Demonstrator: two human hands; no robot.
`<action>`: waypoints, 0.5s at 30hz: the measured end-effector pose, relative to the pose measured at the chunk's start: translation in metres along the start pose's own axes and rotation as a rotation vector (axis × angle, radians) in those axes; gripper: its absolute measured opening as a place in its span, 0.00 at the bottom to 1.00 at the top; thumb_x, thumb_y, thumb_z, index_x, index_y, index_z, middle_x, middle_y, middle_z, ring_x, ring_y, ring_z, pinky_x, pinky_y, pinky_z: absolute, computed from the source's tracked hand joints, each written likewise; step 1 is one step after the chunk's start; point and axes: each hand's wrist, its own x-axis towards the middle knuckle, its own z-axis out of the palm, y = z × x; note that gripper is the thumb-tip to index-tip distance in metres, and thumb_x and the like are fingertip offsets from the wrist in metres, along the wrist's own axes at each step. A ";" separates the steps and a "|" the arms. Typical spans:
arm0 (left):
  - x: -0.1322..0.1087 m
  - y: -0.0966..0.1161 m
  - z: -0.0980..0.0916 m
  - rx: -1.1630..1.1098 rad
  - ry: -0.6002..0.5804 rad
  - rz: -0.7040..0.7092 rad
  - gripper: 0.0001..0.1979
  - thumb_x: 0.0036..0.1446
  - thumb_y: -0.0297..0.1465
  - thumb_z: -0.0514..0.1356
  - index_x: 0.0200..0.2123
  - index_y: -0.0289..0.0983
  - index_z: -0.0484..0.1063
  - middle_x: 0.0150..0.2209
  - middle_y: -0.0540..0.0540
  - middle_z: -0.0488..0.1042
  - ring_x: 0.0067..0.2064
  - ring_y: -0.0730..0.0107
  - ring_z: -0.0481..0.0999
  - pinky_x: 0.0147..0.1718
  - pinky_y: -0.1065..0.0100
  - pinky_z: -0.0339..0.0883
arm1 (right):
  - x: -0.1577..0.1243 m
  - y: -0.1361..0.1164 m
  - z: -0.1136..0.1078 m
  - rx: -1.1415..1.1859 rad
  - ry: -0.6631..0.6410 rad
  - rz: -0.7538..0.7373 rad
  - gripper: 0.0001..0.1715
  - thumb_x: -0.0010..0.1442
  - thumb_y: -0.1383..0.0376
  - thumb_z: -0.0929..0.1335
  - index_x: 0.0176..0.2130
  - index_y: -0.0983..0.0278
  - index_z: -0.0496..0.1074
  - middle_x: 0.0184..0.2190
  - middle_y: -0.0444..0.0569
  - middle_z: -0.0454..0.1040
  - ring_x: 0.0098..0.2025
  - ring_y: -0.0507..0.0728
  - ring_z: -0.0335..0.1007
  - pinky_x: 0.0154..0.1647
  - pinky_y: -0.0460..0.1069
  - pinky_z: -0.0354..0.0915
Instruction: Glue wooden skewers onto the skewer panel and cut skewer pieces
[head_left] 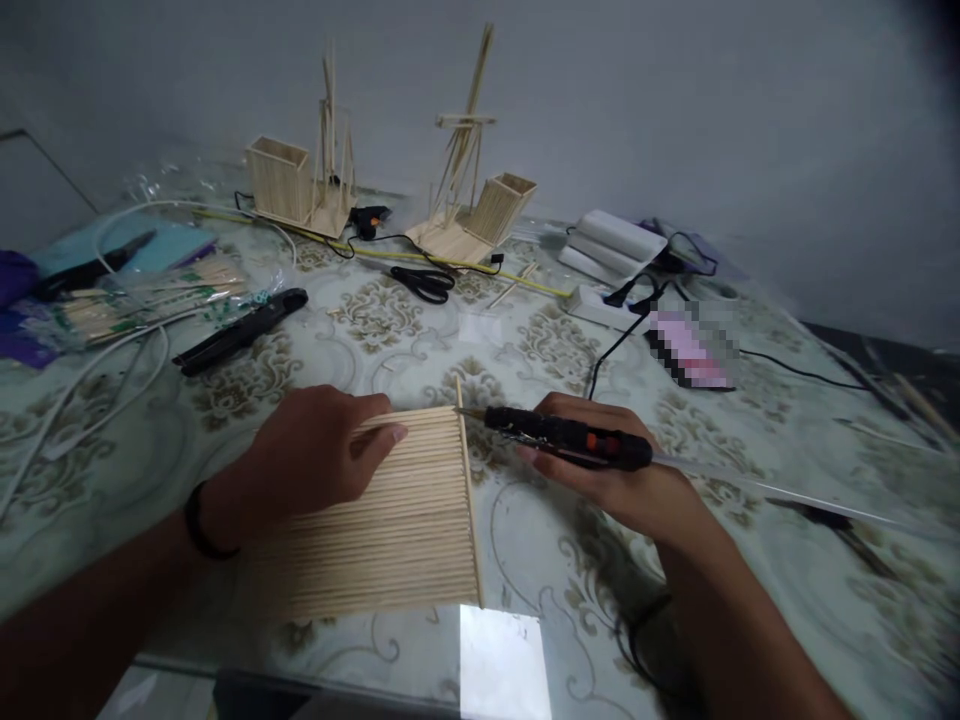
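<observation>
A flat panel of thin wooden sticks [397, 540], laid side by side, is in front of me. One crosswise stick [470, 490] runs along its right edge and juts past the top corner. My left hand [319, 450] is closed at the panel's upper edge, thumb and forefinger pinching the topmost sticks. In my right hand [619, 475] is a black hot glue gun [562, 436], its nozzle at the top right corner where the sticks meet the crosswise one. A long clear glue stick [795, 497] sticks out of the gun's back.
Two stick-built models [279, 185] [499, 215] stand by the wall, with another glue gun [369, 220] between them. Scissors [424, 283], a black-handled cutter [244, 330], bagged sticks [157, 300], a power strip [607, 308] and a pink blurred phone-like object [694, 350] lie around. Cables cross the patterned tabletop.
</observation>
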 end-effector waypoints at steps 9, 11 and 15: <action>0.001 0.000 0.001 0.148 -0.005 -0.026 0.19 0.70 0.44 0.52 0.34 0.41 0.76 0.29 0.44 0.82 0.34 0.53 0.82 0.32 0.62 0.54 | 0.001 0.000 0.000 -0.044 -0.033 -0.074 0.15 0.67 0.62 0.72 0.28 0.62 0.72 0.27 0.44 0.71 0.27 0.52 0.67 0.29 0.48 0.62; 0.001 0.000 0.001 0.163 -0.010 -0.034 0.18 0.70 0.44 0.53 0.34 0.41 0.76 0.28 0.44 0.82 0.33 0.53 0.82 0.32 0.62 0.53 | 0.001 0.000 0.000 -0.056 -0.042 -0.065 0.16 0.67 0.63 0.72 0.27 0.62 0.71 0.26 0.43 0.70 0.27 0.52 0.67 0.29 0.48 0.61; 0.001 -0.003 0.003 0.183 0.020 -0.044 0.19 0.70 0.44 0.53 0.34 0.41 0.77 0.27 0.43 0.81 0.32 0.53 0.81 0.31 0.62 0.51 | -0.001 0.004 0.000 -0.031 -0.096 -0.068 0.16 0.68 0.63 0.72 0.28 0.62 0.70 0.27 0.43 0.69 0.27 0.52 0.66 0.29 0.48 0.60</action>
